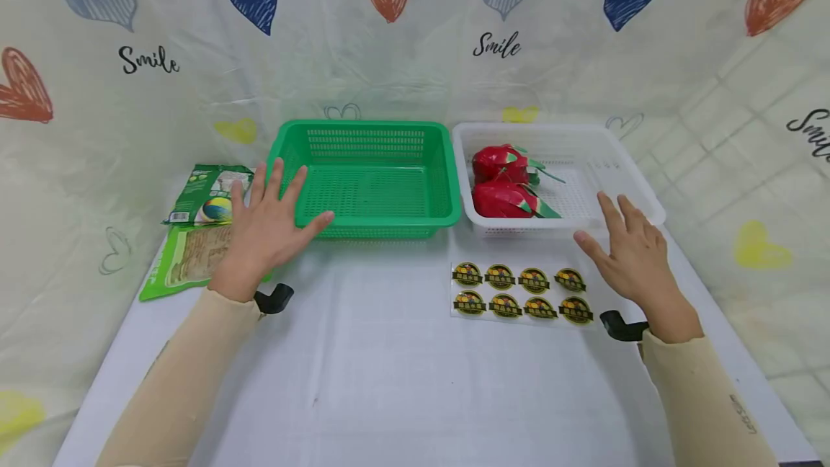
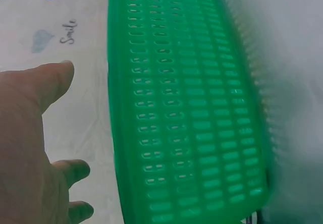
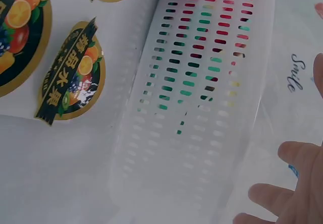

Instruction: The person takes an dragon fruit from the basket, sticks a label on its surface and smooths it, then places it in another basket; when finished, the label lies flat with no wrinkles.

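Note:
My left hand [image 1: 262, 229], fingers spread and holding nothing, is over the front left corner of a green plastic basket [image 1: 363, 223]. In the left wrist view, the slotted wall of the green basket [image 2: 192, 128] lies beside the fingers. My right hand [image 1: 635, 258], also spread and holding nothing, is near the front right of a white plastic basket [image 1: 570, 139]. Two red dragon fruits with green tips, the rear one [image 1: 499, 163] and the front one [image 1: 502, 199], lie in its left half. A sheet of round fruit stickers [image 1: 480, 316] lies flat in front of the white basket.
A green packet [image 1: 194, 197] and a bright green bag with a see-through window [image 1: 194, 254] lie at the left, partly behind my left hand. The baskets stand side by side at the back of the white table [image 1: 389, 366], before a heart-printed curtain [image 1: 421, 56].

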The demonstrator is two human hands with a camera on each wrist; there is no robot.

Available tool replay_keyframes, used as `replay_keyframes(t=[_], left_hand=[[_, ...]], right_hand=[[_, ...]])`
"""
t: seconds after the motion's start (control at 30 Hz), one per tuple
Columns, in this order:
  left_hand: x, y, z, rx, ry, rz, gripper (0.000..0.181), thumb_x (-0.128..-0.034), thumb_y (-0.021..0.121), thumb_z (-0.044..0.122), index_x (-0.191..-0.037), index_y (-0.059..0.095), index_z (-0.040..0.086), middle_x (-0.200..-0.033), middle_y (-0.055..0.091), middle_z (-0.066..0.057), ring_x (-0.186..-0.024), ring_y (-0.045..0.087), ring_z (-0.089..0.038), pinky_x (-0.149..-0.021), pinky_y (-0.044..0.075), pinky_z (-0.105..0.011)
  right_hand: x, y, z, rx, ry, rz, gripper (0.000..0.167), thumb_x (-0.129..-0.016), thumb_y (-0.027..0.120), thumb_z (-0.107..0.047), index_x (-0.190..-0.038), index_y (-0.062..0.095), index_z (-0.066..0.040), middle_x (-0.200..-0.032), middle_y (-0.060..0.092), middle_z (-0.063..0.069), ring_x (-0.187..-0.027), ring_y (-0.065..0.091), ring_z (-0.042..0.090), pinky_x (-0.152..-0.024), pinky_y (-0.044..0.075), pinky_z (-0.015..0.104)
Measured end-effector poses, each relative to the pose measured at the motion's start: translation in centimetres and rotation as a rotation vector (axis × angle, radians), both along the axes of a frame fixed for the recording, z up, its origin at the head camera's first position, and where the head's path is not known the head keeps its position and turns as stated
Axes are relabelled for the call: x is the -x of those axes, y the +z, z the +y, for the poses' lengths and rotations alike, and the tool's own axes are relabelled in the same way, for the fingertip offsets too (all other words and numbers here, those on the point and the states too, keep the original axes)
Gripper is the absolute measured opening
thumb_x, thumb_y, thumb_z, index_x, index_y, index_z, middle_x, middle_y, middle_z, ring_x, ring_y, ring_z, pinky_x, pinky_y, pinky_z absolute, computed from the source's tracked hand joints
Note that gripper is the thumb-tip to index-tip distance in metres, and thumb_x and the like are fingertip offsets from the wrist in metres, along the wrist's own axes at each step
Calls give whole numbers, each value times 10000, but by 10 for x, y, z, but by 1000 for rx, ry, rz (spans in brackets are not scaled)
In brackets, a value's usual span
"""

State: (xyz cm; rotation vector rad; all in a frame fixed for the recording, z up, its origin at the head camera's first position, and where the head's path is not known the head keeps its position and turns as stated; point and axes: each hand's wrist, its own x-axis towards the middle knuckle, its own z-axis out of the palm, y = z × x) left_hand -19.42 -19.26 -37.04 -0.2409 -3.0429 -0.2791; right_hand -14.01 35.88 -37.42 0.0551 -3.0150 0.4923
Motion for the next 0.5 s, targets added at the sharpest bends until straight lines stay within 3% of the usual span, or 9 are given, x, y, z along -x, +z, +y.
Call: replay_keyframes(t=[0.27, 0.5], left_hand=[[12, 17, 24, -35, -74, -19, 958, -949, 338, 840, -1672, 218, 221, -1756, 82, -179, -1623, 52, -447, -1251, 63, -723], [30, 35, 79, -19, -223, -28, 775, -993, 540, 649, -1590, 419, 170, -1671, 354, -161, -1539, 319, -430, -1175, 335, -674]], right_hand=[[-12, -4, 11, 154, 0, 8, 790, -1095, 453, -482, -1676, 79, -100, -1656, 116, 389, -1465, 186, 668, -1077, 198, 849], [-20, -9, 12, 288, -70, 36, 736, -1104, 448, -437, -1651, 154, -41, -1601, 174, 402, -1340, 357, 664, -1004, 339, 802]])
